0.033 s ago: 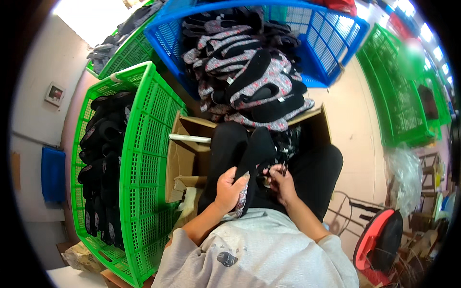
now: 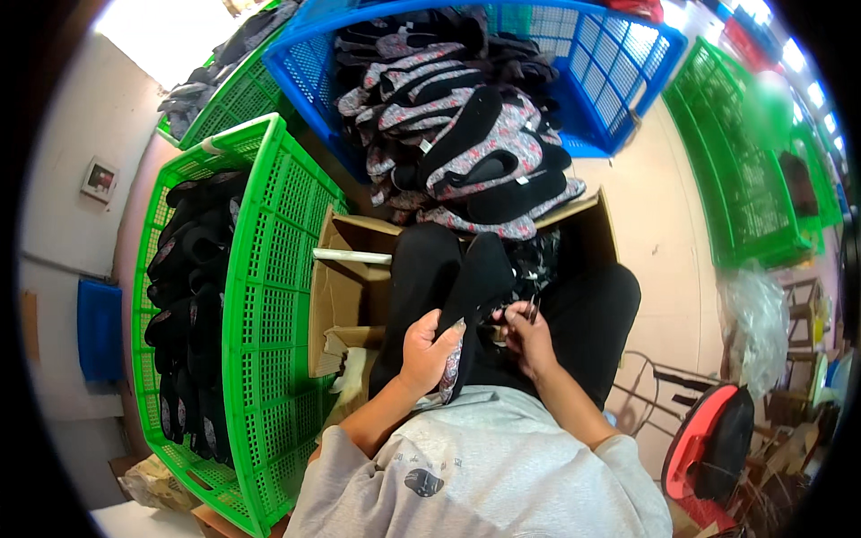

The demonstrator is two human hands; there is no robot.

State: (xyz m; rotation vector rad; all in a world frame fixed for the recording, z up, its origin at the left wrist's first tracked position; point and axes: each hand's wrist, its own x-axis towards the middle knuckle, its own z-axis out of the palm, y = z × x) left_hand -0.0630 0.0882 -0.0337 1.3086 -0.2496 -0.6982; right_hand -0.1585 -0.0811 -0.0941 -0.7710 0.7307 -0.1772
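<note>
My left hand (image 2: 429, 354) is closed around a cloth shoe (image 2: 478, 278) with a black sole and floral fabric along its near side. The shoe is held above my lap, its long black part pointing away from me. My right hand (image 2: 527, 341) is just to the right of it, fingers bent around a small dark pair of snips (image 2: 535, 308). Thin points of the snips stick up past the fingers. The fingertips are close to the shoe's edge; whether they touch it is hard to make out against the dark cloth.
An open cardboard box (image 2: 345, 296) stands between my knees, with dark scraps (image 2: 538, 262) inside. Beyond it, floral and black shoes (image 2: 489, 161) are piled in a blue crate (image 2: 619, 81). A green crate (image 2: 278, 332) of black shoes is at my left. Right are a green crate (image 2: 744, 197) and a red-and-black seat (image 2: 708, 444).
</note>
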